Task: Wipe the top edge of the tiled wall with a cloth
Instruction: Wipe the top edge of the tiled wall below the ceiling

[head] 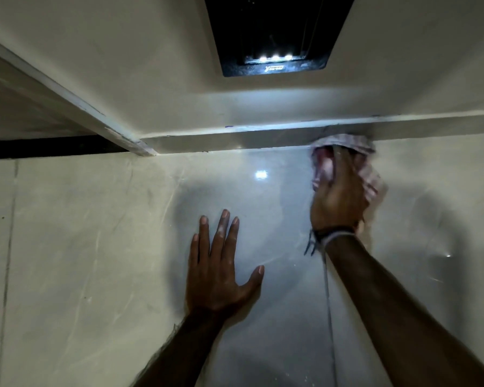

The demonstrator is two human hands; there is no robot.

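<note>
The glossy pale tiled wall (95, 247) fills the lower view, and its top edge (235, 148) runs across just under a white plaster ledge. My right hand (337, 199) is raised to that edge and grips a pale pink striped cloth (370, 177), which is pressed against the edge and looks blurred. A dark string band sits on that wrist. My left hand (218, 272) lies flat on the tile lower down, fingers spread, holding nothing.
A white ledge (263, 138) juts out above the tiles. Higher up a dark recessed opening (277, 32) holds small bright lights. A white frame (67, 104) slants in from the upper left, with a dark gap below it. A vertical tile joint (329, 317) runs under my right forearm.
</note>
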